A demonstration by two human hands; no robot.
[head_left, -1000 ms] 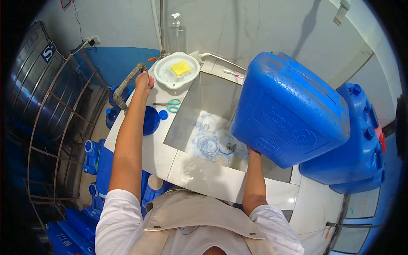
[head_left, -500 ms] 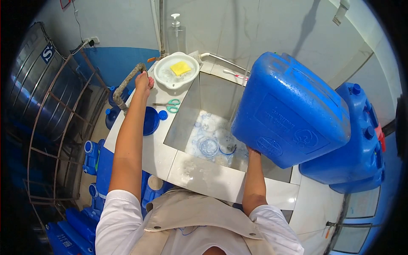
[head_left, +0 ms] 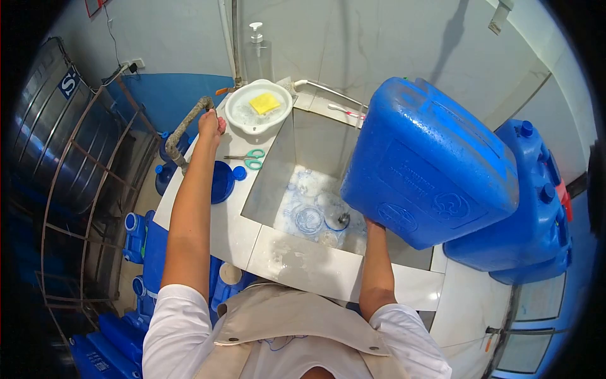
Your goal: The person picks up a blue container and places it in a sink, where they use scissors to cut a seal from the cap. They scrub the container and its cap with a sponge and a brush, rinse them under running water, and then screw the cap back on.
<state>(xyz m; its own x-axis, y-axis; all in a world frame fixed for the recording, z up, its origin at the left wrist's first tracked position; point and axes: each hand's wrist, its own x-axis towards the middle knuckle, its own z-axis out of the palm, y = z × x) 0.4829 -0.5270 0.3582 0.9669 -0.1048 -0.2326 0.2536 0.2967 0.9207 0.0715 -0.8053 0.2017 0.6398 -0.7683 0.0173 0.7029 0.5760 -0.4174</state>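
A large blue jerrycan (head_left: 429, 170) is tilted over the sink (head_left: 265, 183), its embossed side facing me. My right hand (head_left: 374, 223) supports it from below, the fingers hidden beneath the plastic. On the left, my left hand (head_left: 212, 125) is closed around the end of a crusty bent pipe (head_left: 180, 136); exactly how the fingers wrap it is partly hidden. Foamy water and a coil of clear blue-tinted tubing (head_left: 308, 219) lie in the sink. Beside my left hand, a white basin (head_left: 252, 128) holds suds and a yellow sponge (head_left: 264, 103).
Green-handled scissors (head_left: 254, 158), a blue cap (head_left: 239, 173) and a blue tub (head_left: 222, 182) sit on the counter's left. A pump bottle (head_left: 257, 57) and a toothbrush (head_left: 344, 110) are at the back. More jerrycans (head_left: 530, 208) stand right; a steel tank (head_left: 63, 132) stands left.
The view has shifted very slightly. Both hands and the jerrycan keep nearly the same position, and the foam and dark patch in the sink look a little different.
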